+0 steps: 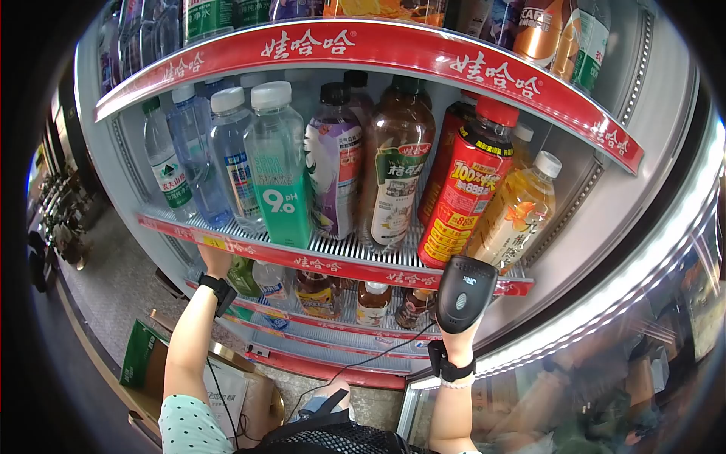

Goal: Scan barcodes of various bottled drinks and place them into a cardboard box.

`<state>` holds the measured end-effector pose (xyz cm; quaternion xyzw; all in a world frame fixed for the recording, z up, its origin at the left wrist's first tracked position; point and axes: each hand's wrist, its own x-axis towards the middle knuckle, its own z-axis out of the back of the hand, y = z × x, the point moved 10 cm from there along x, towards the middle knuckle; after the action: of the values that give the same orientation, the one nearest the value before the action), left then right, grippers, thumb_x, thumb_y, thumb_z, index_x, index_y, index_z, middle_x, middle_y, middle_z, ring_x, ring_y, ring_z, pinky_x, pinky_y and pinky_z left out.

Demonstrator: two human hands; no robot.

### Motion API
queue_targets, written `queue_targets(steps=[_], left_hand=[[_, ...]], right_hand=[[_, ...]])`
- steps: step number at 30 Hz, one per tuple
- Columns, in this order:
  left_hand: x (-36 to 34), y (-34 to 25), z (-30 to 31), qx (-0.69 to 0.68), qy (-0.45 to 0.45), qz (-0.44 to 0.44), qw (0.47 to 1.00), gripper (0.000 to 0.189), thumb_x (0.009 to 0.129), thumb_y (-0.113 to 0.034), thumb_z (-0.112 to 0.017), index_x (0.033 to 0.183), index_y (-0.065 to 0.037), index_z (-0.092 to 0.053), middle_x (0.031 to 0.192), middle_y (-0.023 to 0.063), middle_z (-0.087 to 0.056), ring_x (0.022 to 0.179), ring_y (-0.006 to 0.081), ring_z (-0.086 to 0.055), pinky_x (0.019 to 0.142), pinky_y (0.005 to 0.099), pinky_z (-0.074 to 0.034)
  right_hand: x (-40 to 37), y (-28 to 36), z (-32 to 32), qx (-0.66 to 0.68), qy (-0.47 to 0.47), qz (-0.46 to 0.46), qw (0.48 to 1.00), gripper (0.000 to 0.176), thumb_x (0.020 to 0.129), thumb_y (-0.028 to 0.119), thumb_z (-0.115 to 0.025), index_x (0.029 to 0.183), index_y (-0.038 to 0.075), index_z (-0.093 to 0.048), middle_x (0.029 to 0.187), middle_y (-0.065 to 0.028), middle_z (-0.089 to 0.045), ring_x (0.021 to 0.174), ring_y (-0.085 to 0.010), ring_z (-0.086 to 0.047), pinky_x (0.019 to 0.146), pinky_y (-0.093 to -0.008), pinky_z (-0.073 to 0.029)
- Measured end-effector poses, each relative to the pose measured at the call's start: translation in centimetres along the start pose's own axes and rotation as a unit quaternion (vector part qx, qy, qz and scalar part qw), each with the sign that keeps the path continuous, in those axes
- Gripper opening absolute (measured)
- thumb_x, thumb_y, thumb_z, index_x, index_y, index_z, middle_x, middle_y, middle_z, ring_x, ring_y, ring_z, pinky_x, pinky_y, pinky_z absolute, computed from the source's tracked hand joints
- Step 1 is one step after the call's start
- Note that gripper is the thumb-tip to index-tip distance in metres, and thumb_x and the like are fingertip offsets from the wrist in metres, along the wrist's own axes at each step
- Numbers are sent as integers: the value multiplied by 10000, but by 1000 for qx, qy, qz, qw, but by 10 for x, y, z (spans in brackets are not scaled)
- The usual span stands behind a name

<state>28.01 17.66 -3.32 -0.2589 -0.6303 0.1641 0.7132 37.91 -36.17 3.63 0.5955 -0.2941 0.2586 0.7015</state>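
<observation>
My right hand [460, 342] is wrapped round a black barcode scanner [466, 293], raised in front of the red shelf strip at the right. Just behind the scanner stand a red-capped red bottle [469, 189] and an amber drink bottle [518, 208]. My left hand [216, 259] is at the left end of the same shelf strip [318, 263], close under a yellow price tag [215, 243]. Its fingers are hidden at the strip. Above it are a green-labelled water bottle [168, 163] and a clear-and-green soda bottle [278, 166].
A purple-labelled bottle [334, 166] and a brown tea bottle [397, 170] share the middle shelf. More bottles fill the shelves above and below. The glass door [590, 378] stands at the right. A cable [355, 365] hangs below, and a cardboard box [155, 374] is at lower left.
</observation>
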Motion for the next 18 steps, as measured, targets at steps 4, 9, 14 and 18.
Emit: queue_targets(steps=[4, 9, 14, 18], left_hand=[[-7, 12, 0, -59, 28, 69, 995, 285, 680, -61, -622, 866, -37, -407, 737, 27, -457, 693, 159, -487, 657, 305, -406], [-1, -32, -1, 115, 19, -69, 991, 205, 670, -94, -628, 758, -45, -450, 669, 40, -477, 653, 194, -511, 604, 322, -405], [4, -38, -2, 67, 45, -22, 996, 168, 664, -102, -629, 676, -46, -472, 627, 55, -507, 608, 218, -523, 560, 340, -412], [0, -22, -2, 73, 31, 7, 997, 172, 658, -109, -637, 676, -46, -478, 624, 55, -511, 602, 211, -530, 554, 336, -416]], right_hand=[[-6, -6, -4, -10, -5, 15, 1000, 470, 658, -5, -661, 1089, 1, -473, 1010, -102, -526, 894, -205, -525, 819, -307, -406], [-10, -7, -3, -73, 7, 51, 996, 461, 685, 4, -669, 1100, -2, -468, 1033, -104, -526, 914, -210, -524, 845, -310, -398], [-11, -16, -3, -3, -5, -8, 1000, 397, 714, 23, -661, 1073, -5, -493, 979, -99, -553, 869, -209, -539, 824, -313, -406], [-10, -5, -1, -43, -32, 15, 998, 420, 713, 33, -666, 1086, -11, -479, 995, -107, -543, 887, -217, -529, 837, -317, -396]])
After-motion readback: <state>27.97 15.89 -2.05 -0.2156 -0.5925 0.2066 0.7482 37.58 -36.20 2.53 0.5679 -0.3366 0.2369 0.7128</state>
